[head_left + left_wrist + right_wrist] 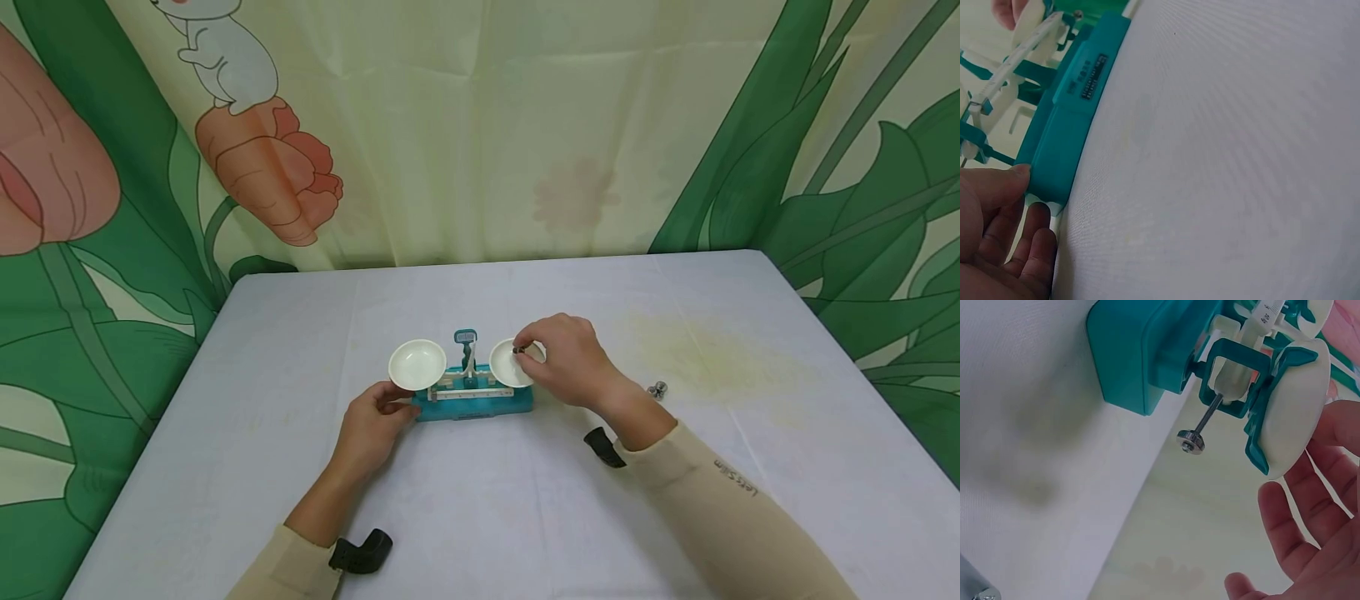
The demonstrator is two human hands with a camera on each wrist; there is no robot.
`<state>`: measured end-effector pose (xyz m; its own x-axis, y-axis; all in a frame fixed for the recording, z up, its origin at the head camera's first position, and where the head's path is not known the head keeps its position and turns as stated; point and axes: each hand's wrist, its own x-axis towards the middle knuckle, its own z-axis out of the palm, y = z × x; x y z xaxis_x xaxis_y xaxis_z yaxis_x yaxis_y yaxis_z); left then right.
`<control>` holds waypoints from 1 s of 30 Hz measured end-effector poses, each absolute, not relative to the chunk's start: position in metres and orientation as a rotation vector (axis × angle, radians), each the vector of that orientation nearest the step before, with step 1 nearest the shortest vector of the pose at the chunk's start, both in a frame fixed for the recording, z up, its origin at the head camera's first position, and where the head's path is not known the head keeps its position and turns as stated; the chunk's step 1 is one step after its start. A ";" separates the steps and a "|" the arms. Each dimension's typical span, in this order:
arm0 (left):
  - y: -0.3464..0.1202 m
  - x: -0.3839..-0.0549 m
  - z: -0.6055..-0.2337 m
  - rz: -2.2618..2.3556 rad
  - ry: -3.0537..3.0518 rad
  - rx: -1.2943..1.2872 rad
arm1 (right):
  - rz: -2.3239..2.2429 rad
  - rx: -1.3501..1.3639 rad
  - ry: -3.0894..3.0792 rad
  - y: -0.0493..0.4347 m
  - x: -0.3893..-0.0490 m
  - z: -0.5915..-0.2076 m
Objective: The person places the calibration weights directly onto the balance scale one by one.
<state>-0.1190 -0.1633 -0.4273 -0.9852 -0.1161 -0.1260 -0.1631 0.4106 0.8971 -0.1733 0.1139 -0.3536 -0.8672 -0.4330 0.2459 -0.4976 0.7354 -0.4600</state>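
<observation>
A teal balance scale [474, 405] with two white pans stands on the table. My left hand [375, 425] grips the left end of its base; in the left wrist view the thumb lies on the teal base [1063, 125] and the fingers curl beside its end. Above the right pan [504, 367], my right hand [566, 358] pinches a small dark, shiny metal piece [518, 350], too small to tell its kind. The left pan [417, 365] holds nothing visible. In the right wrist view, the right pan [1294, 412] hides the pinching fingertips.
Several small shiny metal pieces [657, 390] lie in a cluster right of the scale, near the right forearm. A white cloth covers the table [480, 517]. Behind it hangs a curtain [465, 150] printed with plants and a rabbit.
</observation>
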 end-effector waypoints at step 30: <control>-0.163 -0.118 -0.428 1.682 2.606 -0.238 | 0.874 0.699 -2.848 0.123 -0.170 -0.347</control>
